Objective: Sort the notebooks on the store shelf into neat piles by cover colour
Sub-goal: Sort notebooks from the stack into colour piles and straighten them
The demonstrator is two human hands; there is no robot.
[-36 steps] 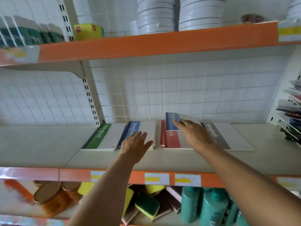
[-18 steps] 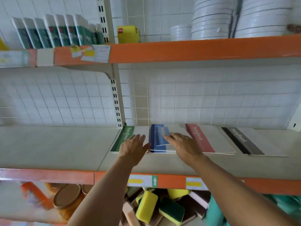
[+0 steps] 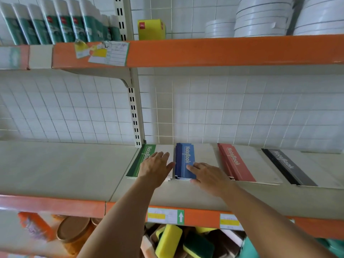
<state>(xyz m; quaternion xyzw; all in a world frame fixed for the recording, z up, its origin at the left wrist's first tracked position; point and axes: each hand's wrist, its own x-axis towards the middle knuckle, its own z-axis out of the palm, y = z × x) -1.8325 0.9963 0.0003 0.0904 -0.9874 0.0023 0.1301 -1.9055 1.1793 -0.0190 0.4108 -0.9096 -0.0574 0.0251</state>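
Four notebook piles lie in a row on the store shelf [image 3: 74, 168], each one colour: green pile [image 3: 141, 161] at left, then blue pile [image 3: 183, 161], red pile [image 3: 236, 164] and black pile [image 3: 290, 168] at right. The left hand [image 3: 155, 168] rests flat, fingers spread, on the green pile. The right hand [image 3: 208, 174] lies with straight fingers pressed on the blue pile's near edge. Sorting looks nearly finished; the blue pile's spines are slightly fanned and probably need squaring.
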